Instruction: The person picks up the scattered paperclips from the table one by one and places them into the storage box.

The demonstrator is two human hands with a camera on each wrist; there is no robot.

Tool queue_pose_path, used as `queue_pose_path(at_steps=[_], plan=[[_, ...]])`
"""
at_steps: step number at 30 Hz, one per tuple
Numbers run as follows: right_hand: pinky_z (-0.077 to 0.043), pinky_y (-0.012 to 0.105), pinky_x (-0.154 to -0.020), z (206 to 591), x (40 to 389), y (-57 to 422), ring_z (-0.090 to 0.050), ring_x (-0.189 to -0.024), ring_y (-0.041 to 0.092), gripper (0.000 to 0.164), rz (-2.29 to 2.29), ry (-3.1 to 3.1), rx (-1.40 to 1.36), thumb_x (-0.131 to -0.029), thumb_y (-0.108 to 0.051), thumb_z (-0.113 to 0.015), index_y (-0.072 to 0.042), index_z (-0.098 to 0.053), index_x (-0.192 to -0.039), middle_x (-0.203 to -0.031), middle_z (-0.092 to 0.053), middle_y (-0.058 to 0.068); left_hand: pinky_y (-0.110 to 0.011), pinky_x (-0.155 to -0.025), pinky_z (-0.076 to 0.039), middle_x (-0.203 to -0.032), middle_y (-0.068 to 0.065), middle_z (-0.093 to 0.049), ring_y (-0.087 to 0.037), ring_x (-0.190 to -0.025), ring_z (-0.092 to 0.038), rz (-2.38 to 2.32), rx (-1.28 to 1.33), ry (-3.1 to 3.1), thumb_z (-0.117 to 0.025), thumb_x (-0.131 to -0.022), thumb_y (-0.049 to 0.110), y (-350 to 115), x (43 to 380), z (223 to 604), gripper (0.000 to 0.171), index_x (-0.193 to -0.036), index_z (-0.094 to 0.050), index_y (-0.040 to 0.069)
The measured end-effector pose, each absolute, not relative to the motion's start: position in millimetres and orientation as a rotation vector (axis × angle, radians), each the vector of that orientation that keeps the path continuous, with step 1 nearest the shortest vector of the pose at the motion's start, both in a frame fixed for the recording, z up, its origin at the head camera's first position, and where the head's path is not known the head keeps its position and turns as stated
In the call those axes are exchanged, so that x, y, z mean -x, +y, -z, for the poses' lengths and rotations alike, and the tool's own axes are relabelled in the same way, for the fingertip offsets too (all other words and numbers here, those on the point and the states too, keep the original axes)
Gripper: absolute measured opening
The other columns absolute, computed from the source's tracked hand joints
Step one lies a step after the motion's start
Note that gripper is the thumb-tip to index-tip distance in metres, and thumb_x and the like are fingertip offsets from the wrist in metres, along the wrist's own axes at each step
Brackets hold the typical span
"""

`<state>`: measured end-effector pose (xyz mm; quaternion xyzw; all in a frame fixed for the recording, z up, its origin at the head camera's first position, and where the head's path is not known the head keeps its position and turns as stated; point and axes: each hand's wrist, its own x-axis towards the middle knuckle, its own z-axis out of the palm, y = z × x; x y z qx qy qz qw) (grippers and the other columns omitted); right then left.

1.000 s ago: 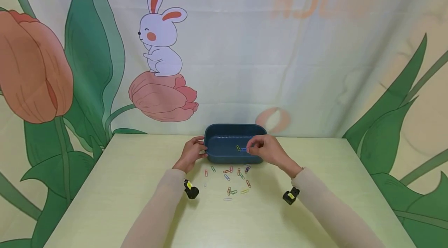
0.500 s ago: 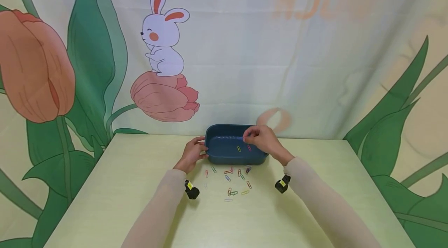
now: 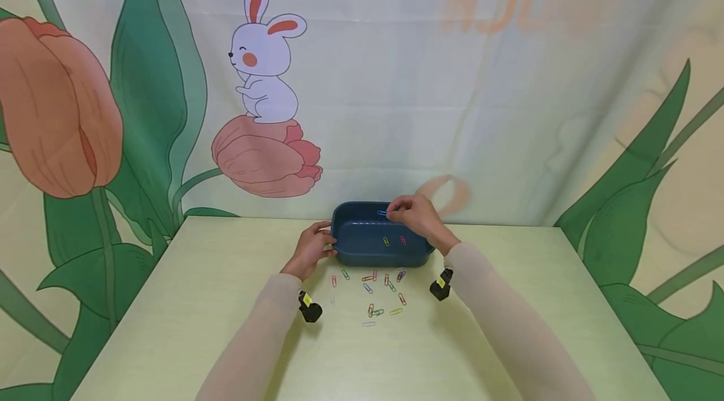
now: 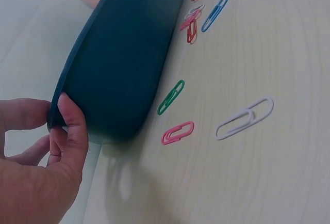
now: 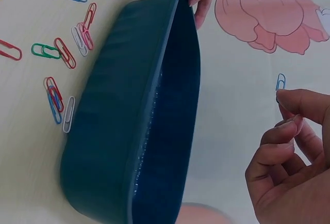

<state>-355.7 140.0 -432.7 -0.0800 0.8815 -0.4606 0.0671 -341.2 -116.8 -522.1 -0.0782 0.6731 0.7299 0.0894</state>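
Observation:
A dark blue plastic bin (image 3: 362, 259) stands at the table's far edge. My left hand (image 3: 309, 250) pinches its left rim, thumb on the near face and fingers over the edge in the left wrist view. Above the bin's back right part, my right hand (image 3: 417, 217) pinches a blue paper clip (image 5: 280, 82) between thumb and index finger. Inside the bin lie a yellow paper clip (image 3: 386, 241) and a pink paper clip (image 3: 403, 240).
Several loose paper clips lie in front of the bin, among them a green clip (image 4: 171, 97), a pink clip (image 4: 178, 132) and a white clip (image 4: 244, 118). A printed curtain (image 3: 362, 74) hangs right behind the table (image 3: 226, 300).
My right hand has moved up, back and slightly left over the bin, carrying the blue paper clip. A pink clip it had covered now shows inside. My left hand has stayed at the rim.

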Motion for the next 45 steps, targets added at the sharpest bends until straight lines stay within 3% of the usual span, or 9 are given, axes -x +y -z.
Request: queue_pose_path(at_steps=[19, 25, 28, 32, 35, 38, 40, 45], plan=[[-0.043, 0.036, -0.074, 464.6, 371.6, 128.4, -0.053, -0.089, 0.023, 0.008, 1.345, 2.693, 0.16, -0.092, -0.023, -0.068, -0.018, -0.073, -0.094, -0.107, -0.068, 0.004, -0.031, -0.078, -0.057, -0.133, -0.022, -0.043, -0.019, -0.083, -0.056, -2.136, 0.251, 2.032, -0.051, -0.092, -0.002, -118.3, 339.6, 523.7, 0.056, -0.146, -0.042, 0.005], [-0.045, 0.038, -0.077, 471.5, 374.1, 126.1, -0.057, -0.091, 0.025, 0.011, 1.32, 2.693, 0.132, -0.092, -0.023, -0.067, -0.015, -0.074, -0.097, -0.111, -0.068, 0.005, -0.029, -0.075, -0.057, -0.133, -0.021, -0.044, -0.023, -0.09, -0.057, -2.144, 0.258, 2.022, -0.051, -0.092, -0.001, -116.9, 339.5, 524.0, 0.055, -0.146, -0.042, 0.006], [-0.047, 0.039, -0.079, 474.9, 376.0, 125.7, -0.057, -0.085, 0.019, 0.014, 1.313, 2.692, 0.111, -0.092, -0.023, -0.067, -0.014, -0.074, -0.101, -0.104, -0.067, 0.0, -0.025, -0.071, -0.056, -0.134, -0.021, -0.044, -0.024, -0.091, -0.057, -2.148, 0.256, 2.01, -0.052, -0.093, -0.001, -116.2, 339.1, 524.3, 0.054, -0.146, -0.043, 0.007], [-0.05, 0.043, -0.074, 479.1, 379.2, 124.9, -0.046, -0.055, 0.016, 0.027, 1.317, 2.66, 0.075, -0.092, -0.023, -0.068, -0.016, -0.069, -0.118, -0.073, -0.059, 0.0, -0.022, -0.067, -0.055, -0.134, -0.021, -0.044, -0.025, -0.092, -0.056, -2.147, 0.26, 2.006, -0.051, -0.093, -0.002, -115.8, 338.7, 524.6, 0.054, -0.146, -0.043, 0.007], [-0.05, 0.042, -0.07, 480.5, 380.2, 125.7, -0.044, -0.047, 0.024, 0.039, 1.317, 2.651, 0.075, -0.092, -0.023, -0.067, -0.019, -0.062, -0.13, -0.063, -0.056, 0.007, -0.023, -0.069, -0.055, -0.133, -0.02, -0.044, -0.023, -0.09, -0.056, -2.144, 0.264, 2.011, -0.051, -0.093, -0.002, -115.3, 338.5, 524.0, 0.054, -0.146, -0.043, 0.007], [-0.048, 0.037, -0.071, 479.4, 379.5, 127.6, -0.06, -0.069, 0.035, 0.045, 1.318, 2.659, 0.094, -0.091, -0.024, -0.068, -0.019, -0.058, -0.135, -0.082, -0.066, 0.015, -0.027, -0.073, -0.056, -0.13, -0.019, -0.044, -0.022, -0.089, -0.056, -2.142, 0.252, 2.011, -0.051, -0.093, -0.001, -115.9, 338.9, 523.5, 0.055, -0.146, -0.042, 0.005], [-0.049, 0.037, -0.072, 476.8, 377.9, 129.3, -0.063, -0.089, 0.04, 0.046, 1.31, 2.663, 0.108, -0.092, -0.025, -0.067, -0.019, -0.057, -0.136, -0.097, -0.068, 0.017, -0.031, -0.078, -0.057, -0.126, -0.017, -0.045, -0.023, -0.09, -0.056, -2.13, 0.242, 2.014, -0.051, -0.093, -0.002, -116.6, 336.8, 518.9, 0.055, -0.147, -0.041, 0.003], [-0.05, 0.039, -0.075, 465.8, 372.5, 133.3, -0.063, -0.094, 0.038, 0.045, 1.284, 2.669, 0.153, -0.092, -0.028, -0.066, -0.017, -0.059, -0.135, -0.107, -0.067, 0.018, -0.04, -0.09, -0.056, -0.127, -0.018, -0.045, -0.028, -0.098, -0.056, -2.099, 0.216, 2.023, -0.05, -0.093, -0.002, -115.5, 322.0, 495.0, 0.057, -0.148, -0.038, 0.001]])
